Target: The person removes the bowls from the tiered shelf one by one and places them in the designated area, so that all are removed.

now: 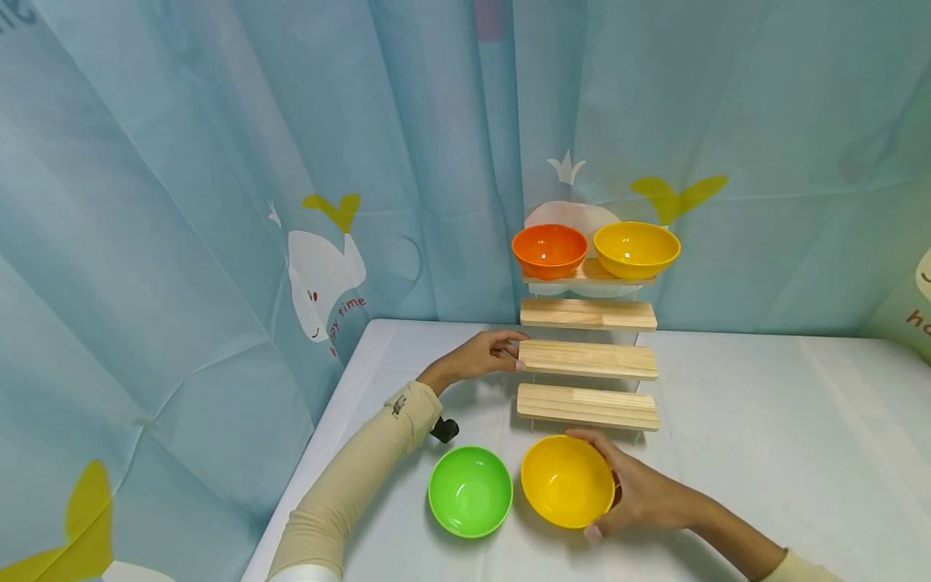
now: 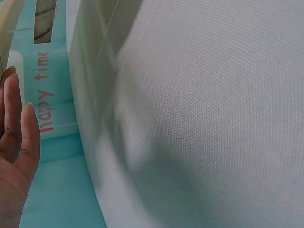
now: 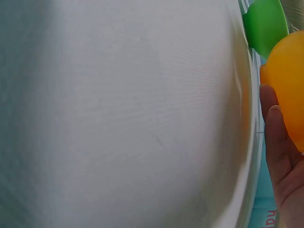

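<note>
Right hand (image 1: 638,491) clamped on the right side of a deep-yellow bowl (image 1: 566,485): round, glossy, plain, footed, mouth up. Green bowl (image 1: 470,493) left of it on the worktop (image 1: 771,436). Farther off, left hand (image 1: 480,356) pinches a wooden rack (image 1: 589,360).

On the worktop (image 1: 764,436), the stepped rack (image 1: 587,358) stands before the curtain (image 1: 436,162), a left bowl (image 1: 549,249) and a right bowl (image 1: 637,247) on its top tier (image 1: 590,270). In front of the rack, a third bowl (image 1: 470,491) is just left of a fourth bowl (image 1: 567,481).

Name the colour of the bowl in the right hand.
The bowl is deep yellow, clearest in the head view.
</note>
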Demonstrator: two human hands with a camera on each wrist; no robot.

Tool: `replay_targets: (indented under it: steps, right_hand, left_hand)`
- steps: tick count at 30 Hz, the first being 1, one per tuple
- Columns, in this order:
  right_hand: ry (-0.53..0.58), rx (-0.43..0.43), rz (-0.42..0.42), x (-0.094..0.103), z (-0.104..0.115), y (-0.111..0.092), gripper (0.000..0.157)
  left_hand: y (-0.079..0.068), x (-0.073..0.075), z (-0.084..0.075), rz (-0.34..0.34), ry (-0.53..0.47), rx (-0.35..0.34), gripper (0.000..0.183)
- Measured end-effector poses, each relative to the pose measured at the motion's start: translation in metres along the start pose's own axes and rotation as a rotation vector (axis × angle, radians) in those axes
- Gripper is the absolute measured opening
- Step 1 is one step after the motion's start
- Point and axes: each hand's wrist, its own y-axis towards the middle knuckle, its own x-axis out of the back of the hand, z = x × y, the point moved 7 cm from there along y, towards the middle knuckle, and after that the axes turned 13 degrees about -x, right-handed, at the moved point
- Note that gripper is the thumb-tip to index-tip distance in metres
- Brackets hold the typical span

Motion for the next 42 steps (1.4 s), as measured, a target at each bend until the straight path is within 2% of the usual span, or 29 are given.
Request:
replay_targets:
  steps: [10,16,22,32,42]
  right_hand:
    - [-0.046,-0.076,0.025,-0.005,-0.005,0.0,0.104]
    - [-0.092,-0.077,0.024,-0.005,-0.005,0.001,0.105]
    - [-0.055,-0.115,0.047,-0.007,-0.008,0.001,0.106]
    - [-0.051,-0.107,0.082,-0.005,-0.01,-0.002,0.102]
    - [0.013,-0.091,0.143,-0.008,-0.014,-0.001,0.1]
  left_hand:
    - [0.001,0.0,0.001,0.006,-0.016,-0.005,0.059]
    - [0.001,0.0,0.0,0.01,-0.019,-0.019,0.059]
    - [0.001,-0.001,-0.001,0.01,-0.022,-0.018,0.06]
    - [0.0,0.0,-0.004,0.007,-0.008,-0.019,0.059]
    - [0.0,0.0,-0.003,0.005,-0.023,-0.013,0.06]
